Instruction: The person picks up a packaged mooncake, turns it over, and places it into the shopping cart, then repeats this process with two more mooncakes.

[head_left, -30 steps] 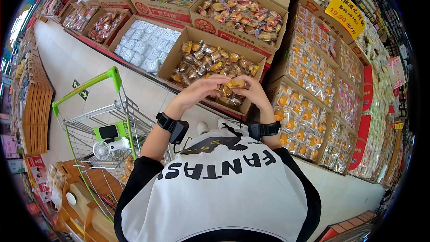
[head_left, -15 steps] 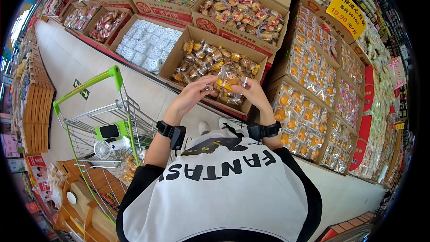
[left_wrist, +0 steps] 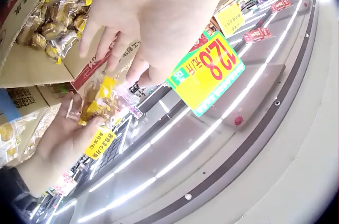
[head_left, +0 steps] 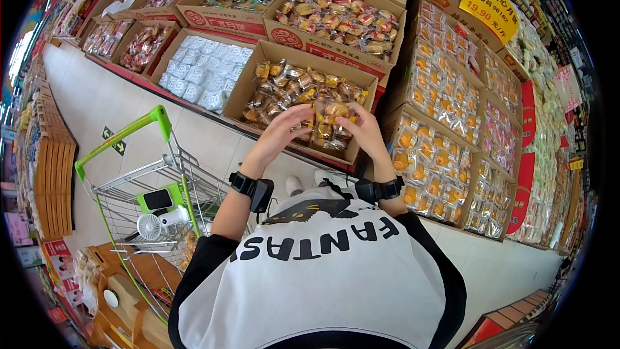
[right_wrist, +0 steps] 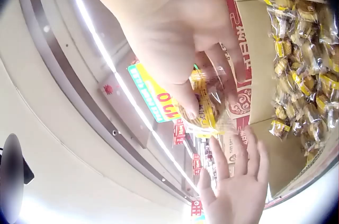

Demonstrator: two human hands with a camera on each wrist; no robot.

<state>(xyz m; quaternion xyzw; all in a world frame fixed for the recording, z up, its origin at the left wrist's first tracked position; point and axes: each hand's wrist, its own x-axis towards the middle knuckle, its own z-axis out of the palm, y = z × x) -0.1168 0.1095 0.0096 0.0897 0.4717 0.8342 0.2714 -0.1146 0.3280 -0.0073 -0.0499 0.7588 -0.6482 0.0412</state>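
Note:
A mooncake (head_left: 334,114) in a clear wrapper with yellow print is in front of the person, above an open cardboard box (head_left: 247,83) of similar wrapped mooncakes. The right hand (head_left: 365,133) pinches it at one side, thumb on the near face, as the right wrist view also shows. On the other side the left hand (head_left: 279,136) has its fingers extended and spread. Its fingertips are right at the wrapper's edge, and in the right wrist view the left palm (right_wrist: 235,195) faces the camera with nothing gripped.
White-wrapped packets (head_left: 203,68) fill a box to the left. Trays of orange-centred packets (head_left: 426,161) line the right. A shopping cart (head_left: 161,106) stands at the left, holding a small white fan (head_left: 150,227). A yellow price sign (head_left: 491,10) rises at the back right.
The mooncake has been turned in the hands, so its round face now shows in the head view. The left fingers have loosened and straightened away from it. The head view has shifted slightly.

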